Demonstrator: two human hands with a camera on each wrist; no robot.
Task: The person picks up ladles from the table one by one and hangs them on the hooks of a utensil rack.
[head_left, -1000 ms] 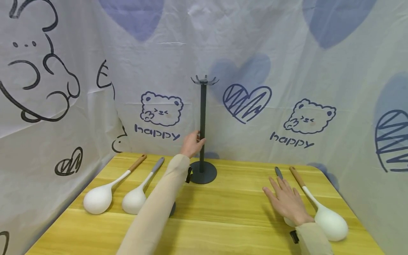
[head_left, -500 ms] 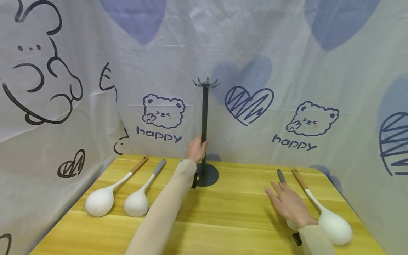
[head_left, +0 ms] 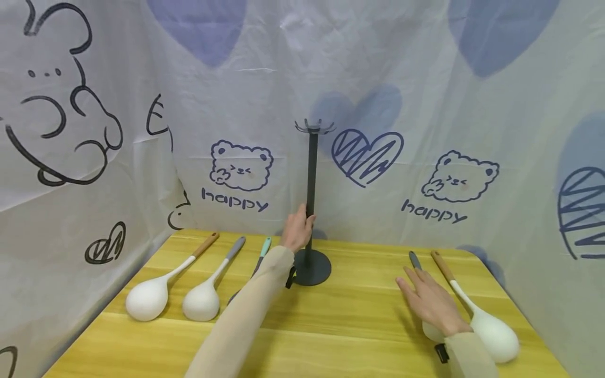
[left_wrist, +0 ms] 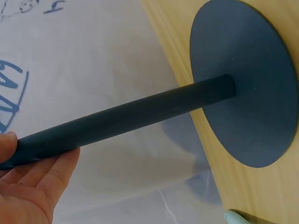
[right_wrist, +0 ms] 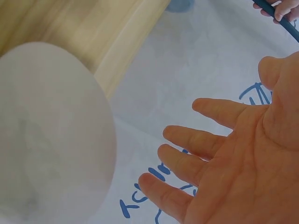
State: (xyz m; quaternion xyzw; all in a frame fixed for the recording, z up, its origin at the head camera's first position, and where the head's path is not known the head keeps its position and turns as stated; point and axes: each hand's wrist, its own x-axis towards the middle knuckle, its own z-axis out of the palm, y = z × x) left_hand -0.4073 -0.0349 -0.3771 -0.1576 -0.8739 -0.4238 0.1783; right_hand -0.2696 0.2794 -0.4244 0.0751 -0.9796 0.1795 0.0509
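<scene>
The dark hook stand, upright at the counter's back, is gripped low on its pole by the left hand. The right hand is held flat and empty above a white ladle. Nothing is hung yet.

Dark grey stand, white ladles, yellow wooden table

Two bare hands, long beige sleeves

Left hand and right hand bare; thin beige sleeves to both wrists; small black strap-mounted device at each cuff
</scene>
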